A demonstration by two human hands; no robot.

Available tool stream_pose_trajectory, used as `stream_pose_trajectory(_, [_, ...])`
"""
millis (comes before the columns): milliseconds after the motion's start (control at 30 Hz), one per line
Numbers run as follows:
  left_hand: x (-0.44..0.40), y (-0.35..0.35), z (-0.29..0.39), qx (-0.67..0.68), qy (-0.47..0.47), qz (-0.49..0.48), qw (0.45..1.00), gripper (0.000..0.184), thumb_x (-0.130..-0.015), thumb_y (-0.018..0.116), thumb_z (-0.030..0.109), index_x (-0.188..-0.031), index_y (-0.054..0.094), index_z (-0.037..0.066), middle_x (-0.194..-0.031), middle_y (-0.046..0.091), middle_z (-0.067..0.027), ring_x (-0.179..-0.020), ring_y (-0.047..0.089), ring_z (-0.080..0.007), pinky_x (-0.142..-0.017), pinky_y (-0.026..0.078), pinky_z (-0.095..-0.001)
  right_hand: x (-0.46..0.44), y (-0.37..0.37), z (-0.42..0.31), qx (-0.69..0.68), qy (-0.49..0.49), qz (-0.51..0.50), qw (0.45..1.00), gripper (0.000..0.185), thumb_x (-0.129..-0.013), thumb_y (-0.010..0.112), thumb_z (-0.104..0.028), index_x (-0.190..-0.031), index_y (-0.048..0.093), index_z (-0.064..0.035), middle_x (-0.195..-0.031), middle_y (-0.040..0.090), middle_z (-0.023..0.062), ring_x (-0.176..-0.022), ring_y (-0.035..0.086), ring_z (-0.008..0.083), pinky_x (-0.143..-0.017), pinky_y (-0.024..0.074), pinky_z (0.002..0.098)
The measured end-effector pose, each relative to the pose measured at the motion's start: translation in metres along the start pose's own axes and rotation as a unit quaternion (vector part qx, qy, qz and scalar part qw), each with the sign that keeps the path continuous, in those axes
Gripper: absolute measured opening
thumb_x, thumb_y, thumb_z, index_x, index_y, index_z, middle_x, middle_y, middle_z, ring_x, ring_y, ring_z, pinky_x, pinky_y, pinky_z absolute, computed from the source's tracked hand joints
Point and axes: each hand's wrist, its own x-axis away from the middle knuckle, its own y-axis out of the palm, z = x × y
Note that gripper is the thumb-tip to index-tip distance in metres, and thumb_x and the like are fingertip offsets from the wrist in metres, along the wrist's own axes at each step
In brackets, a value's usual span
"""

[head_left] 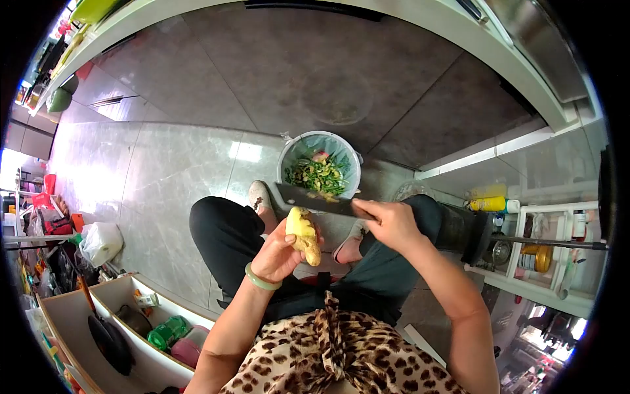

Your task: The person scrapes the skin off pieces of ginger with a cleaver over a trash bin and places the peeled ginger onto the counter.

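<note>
My left hand [279, 253] grips a knobbly ginger root [302, 231], its upper part peeled to pale yellow and its lower end still brown-skinned. In my right hand [392, 225] is a kitchen knife [318, 201], its broad dark blade pointing left, with pale scraps stuck to it. The blade lies just beyond the top of the ginger; whether they touch I cannot tell. Past the blade stands a lined trash bin [283, 152] on the floor, holding green vegetable trimmings [318, 175] and pale peelings. The blade hides part of its near rim.
Dark cabinet fronts [275, 65] rise beyond the bin. To the left are a wooden drawer unit [72, 302] with a black pan [110, 345] and a green bottle [168, 332], and a white plastic bag [100, 243]. A white rack [558, 230] with a yellow bottle [489, 204] stands at right.
</note>
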Motion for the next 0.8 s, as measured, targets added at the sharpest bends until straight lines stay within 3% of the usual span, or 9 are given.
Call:
stream_pose_trajectory(100, [-0.004, -0.014, -0.007, 0.013, -0.011, -0.029, 0.999, 0.047, -0.094, 0.054, 0.023, -0.133, 0.041, 0.001, -0.125, 0.054, -0.0160, -0.110, 0.058, -0.0308, -0.089, 0.052, -0.0391, -0.004, -0.013, -0.036, -0.009, -0.066, -0.029, 0.997, 0.044, -0.073, 0.066, -0.012, -0.116, 0.065, -0.0150, -0.085, 0.069, 0.0070, -0.072, 0.068, 0.0241, -0.065, 0.0544, 0.0361])
stream_pose_trajectory(167, [-0.008, -0.014, -0.008, 0.180, -0.026, 0.064, 0.981, 0.060, -0.096, 0.043, 0.052, -0.135, 0.041, 0.006, -0.128, 0.053, -0.0140, -0.115, 0.055, -0.0263, -0.096, 0.047, -0.0377, -0.004, -0.018, -0.057, 0.004, -0.108, -0.046, 0.993, 0.044, -0.072, 0.068, -0.015, -0.117, 0.065, -0.0164, -0.077, 0.067, 0.0052, -0.066, 0.066, 0.0228, -0.060, 0.0528, 0.0344])
stream_pose_trajectory(267, [-0.013, -0.004, -0.010, 0.049, 0.007, 0.107, 0.993, 0.034, -0.101, 0.043, 0.023, -0.130, 0.046, 0.007, -0.113, 0.058, -0.0085, -0.104, 0.060, -0.0178, -0.087, 0.053, -0.0305, -0.002, -0.016, -0.072, 0.026, -0.140, -0.039, 0.989, 0.043, -0.073, 0.069, -0.016, -0.116, 0.065, -0.0149, -0.069, 0.062, 0.0041, -0.059, 0.062, 0.0228, -0.053, 0.0495, 0.0335])
stream_pose_trajectory(367, [-0.009, 0.018, -0.001, 0.009, 0.001, 0.137, 0.991, 0.035, -0.099, 0.045, 0.021, -0.131, 0.045, 0.007, -0.114, 0.058, -0.0090, -0.104, 0.061, -0.0180, -0.087, 0.054, -0.0298, -0.001, -0.010, -0.069, 0.043, -0.151, -0.029, 0.987, 0.046, -0.070, 0.068, -0.011, -0.116, 0.066, -0.0134, -0.065, 0.058, 0.0035, -0.057, 0.060, 0.0229, -0.051, 0.0479, 0.0332])
stream_pose_trajectory(433, [-0.005, 0.019, 0.001, 0.005, -0.019, 0.169, 0.985, 0.036, -0.099, 0.047, 0.021, -0.132, 0.044, 0.007, -0.116, 0.057, -0.0094, -0.104, 0.061, -0.0190, -0.087, 0.055, -0.0300, -0.001, -0.007, -0.062, 0.036, -0.150, -0.004, 0.988, 0.038, -0.077, 0.067, -0.016, -0.115, 0.065, -0.0127, -0.066, 0.062, 0.0051, -0.054, 0.062, 0.0226, -0.050, 0.0489, 0.0335])
stream_pose_trajectory(633, [0.001, -0.001, -0.010, 0.066, -0.002, 0.109, 0.992, 0.066, -0.092, 0.050, 0.054, -0.137, 0.041, 0.007, -0.122, 0.057, -0.0113, -0.110, 0.059, -0.0242, -0.092, 0.051, -0.0340, 0.003, -0.004, -0.054, 0.062, -0.122, -0.027, 0.990, 0.047, -0.070, 0.068, -0.011, -0.116, 0.065, -0.0120, -0.075, 0.066, 0.0060, -0.061, 0.065, 0.0234, -0.056, 0.0516, 0.0340])
stream_pose_trajectory(700, [0.000, -0.005, -0.013, 0.037, 0.026, 0.003, 0.999, 0.067, -0.088, 0.063, 0.045, -0.136, 0.040, 0.005, -0.126, 0.055, -0.0140, -0.111, 0.059, -0.0267, -0.090, 0.052, -0.0379, 0.000, 0.003, -0.034, 0.016, -0.118, 0.001, 0.993, 0.050, -0.067, 0.067, -0.009, -0.117, 0.064, -0.0119, -0.083, 0.069, 0.0079, -0.070, 0.067, 0.0242, -0.063, 0.0537, 0.0348])
stream_pose_trajectory(733, [0.000, -0.003, -0.011, 0.037, 0.027, 0.004, 0.999, 0.067, -0.088, 0.063, 0.045, -0.136, 0.040, 0.005, -0.126, 0.055, -0.0140, -0.111, 0.059, -0.0267, -0.090, 0.052, -0.0379, 0.000, 0.006, -0.026, 0.016, -0.077, -0.025, 0.997, 0.050, -0.068, 0.066, -0.009, -0.118, 0.064, -0.0126, -0.089, 0.070, 0.0110, -0.078, 0.068, 0.0257, -0.069, 0.0545, 0.0355])
stream_pose_trajectory(800, [0.001, 0.006, -0.002, 0.017, 0.001, 0.009, 1.000, 0.059, -0.085, 0.064, 0.024, -0.135, 0.039, 0.006, -0.125, 0.053, -0.0175, -0.108, 0.060, -0.0278, -0.088, 0.052, -0.0387, -0.009, 0.009, -0.008, 0.010, 0.034, -0.091, 0.995, 0.047, -0.072, 0.065, -0.010, -0.119, 0.063, -0.0132, -0.096, 0.069, 0.0112, -0.084, 0.068, 0.0262, -0.072, 0.0543, 0.0354])
